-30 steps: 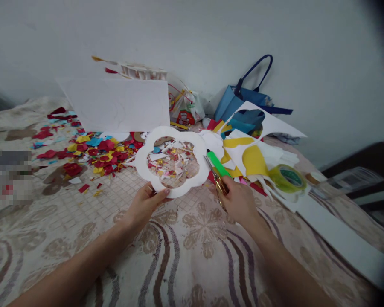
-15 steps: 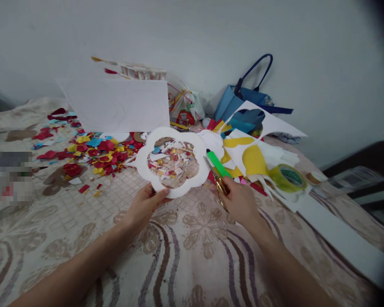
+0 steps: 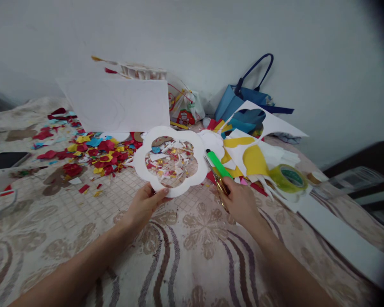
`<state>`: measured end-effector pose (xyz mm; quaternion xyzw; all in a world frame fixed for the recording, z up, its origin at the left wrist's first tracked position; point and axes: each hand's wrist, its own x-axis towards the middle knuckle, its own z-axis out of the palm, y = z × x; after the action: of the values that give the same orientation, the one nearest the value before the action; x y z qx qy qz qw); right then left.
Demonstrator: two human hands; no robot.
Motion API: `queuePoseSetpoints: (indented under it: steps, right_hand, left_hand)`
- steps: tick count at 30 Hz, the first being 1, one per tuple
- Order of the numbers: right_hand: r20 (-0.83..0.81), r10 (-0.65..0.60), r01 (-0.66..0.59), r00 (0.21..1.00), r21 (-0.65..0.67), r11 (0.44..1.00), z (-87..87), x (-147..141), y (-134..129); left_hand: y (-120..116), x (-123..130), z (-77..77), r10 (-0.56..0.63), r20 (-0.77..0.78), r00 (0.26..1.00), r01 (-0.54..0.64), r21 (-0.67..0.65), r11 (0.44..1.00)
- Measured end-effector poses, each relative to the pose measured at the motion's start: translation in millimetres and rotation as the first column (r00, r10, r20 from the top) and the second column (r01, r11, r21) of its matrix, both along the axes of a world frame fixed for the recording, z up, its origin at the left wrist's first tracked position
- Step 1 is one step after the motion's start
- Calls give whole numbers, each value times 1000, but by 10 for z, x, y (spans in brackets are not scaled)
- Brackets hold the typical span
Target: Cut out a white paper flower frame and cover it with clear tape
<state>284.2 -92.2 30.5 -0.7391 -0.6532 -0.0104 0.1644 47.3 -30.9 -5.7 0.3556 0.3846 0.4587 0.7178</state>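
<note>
My left hand point(image 3: 145, 204) pinches the lower edge of a white scalloped paper ring point(image 3: 140, 163), cut like a flower frame. Scraps show through its open middle. A pair of scissors with gold handles point(image 3: 220, 184) is in my right hand point(image 3: 242, 199), blades pointing up and left beside the ring's right edge. Directly behind the scissors is a green marker with a black tip point(image 3: 218, 163); whether my fingers also touch it is hidden. White scalloped paper pieces point(image 3: 211, 140) lie just behind the ring's right side.
Red, yellow and blue scraps point(image 3: 107, 157) cover the left. A white board point(image 3: 124, 106) leans at the back near a blue bag point(image 3: 225, 102). To the right are yellow felt point(image 3: 256, 161), a tape roll point(image 3: 277, 179) and a white strip point(image 3: 339, 238). A phone point(image 3: 8, 160) lies far left.
The white ring has shifted very slightly to the left in my left hand. My right hand and the scissors are nearly still.
</note>
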Motion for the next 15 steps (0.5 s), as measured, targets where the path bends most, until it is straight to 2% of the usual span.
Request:
queuePoseSetpoints:
  steps: [10,15]
  right_hand:
    - [48,-14,11,999,75,997,-18,19,6]
    - [9,-18,17,1000,126,992,-30,34,6]
  left_hand:
    - [9,5,8,-21,-4,1000,21,-5,1000]
    - [7,0,34,-29,-16,999,29,0,1000]
